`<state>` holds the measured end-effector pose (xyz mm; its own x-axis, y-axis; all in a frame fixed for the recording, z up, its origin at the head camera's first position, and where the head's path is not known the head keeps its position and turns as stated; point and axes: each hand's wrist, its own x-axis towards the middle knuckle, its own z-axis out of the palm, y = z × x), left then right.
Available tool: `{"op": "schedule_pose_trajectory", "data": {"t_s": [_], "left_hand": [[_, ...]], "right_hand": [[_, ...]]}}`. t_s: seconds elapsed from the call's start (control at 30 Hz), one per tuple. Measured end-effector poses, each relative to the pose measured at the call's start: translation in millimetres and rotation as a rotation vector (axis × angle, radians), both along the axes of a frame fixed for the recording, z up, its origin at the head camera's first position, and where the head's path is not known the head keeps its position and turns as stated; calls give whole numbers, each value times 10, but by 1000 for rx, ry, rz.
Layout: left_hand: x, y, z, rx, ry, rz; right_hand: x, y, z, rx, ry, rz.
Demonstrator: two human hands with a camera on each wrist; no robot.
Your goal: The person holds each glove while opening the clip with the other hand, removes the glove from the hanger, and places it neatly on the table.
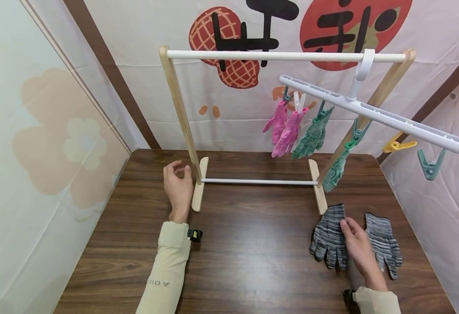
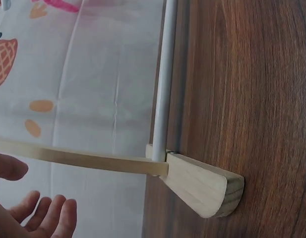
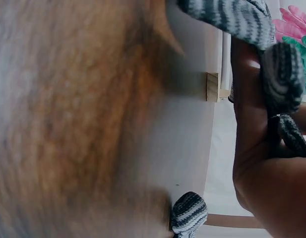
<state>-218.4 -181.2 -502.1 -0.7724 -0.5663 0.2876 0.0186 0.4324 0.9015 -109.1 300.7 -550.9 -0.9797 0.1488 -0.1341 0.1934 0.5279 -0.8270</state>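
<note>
At the right front of the table, near the rack's right foot: pinching the first striped glove by its edge near the cuff with the right hand. Narrow grip, thumb on top. Can't tell whether fully off the table; too blurred in the right wrist view. Just beside, partly behind the right hand: second striped glove, not gripped.

Beside the left post: holding nothing with the left hand. Fingers loosely bent, thumb apart from fingertips, wide gap.

Up on the top rail, toward the right end: white hanger, hooked on, slanting in toward the near right. Already clipped up: pink gloves, green gloves. Free at the near end: yellow clip, teal clip.

Reads as the pick-up step for the striped pair, with pink and green probably done. For the next move, likely need to raise the first striped glove cuff-up to a free clip, then bring the left hand across to squeeze that clip. Watch for hanger swing when pulling on the clip.
</note>
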Motion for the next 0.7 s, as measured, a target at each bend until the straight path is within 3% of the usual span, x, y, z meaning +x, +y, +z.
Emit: {"op": "schedule_pose_trajectory", "data": {"t_s": [0.17,0.4,0.7], "left_hand": [[-34,-44,-9,-28,-25,-7],[-60,-93,-27,-34,-82,-78],[-111,-79,-48,-26,-97,-135]], "right_hand": [[-33,16,-12,26,-82,23],[-97,40,-49,54,-183,33],[-103,48,-64,80,-115,79]]}}
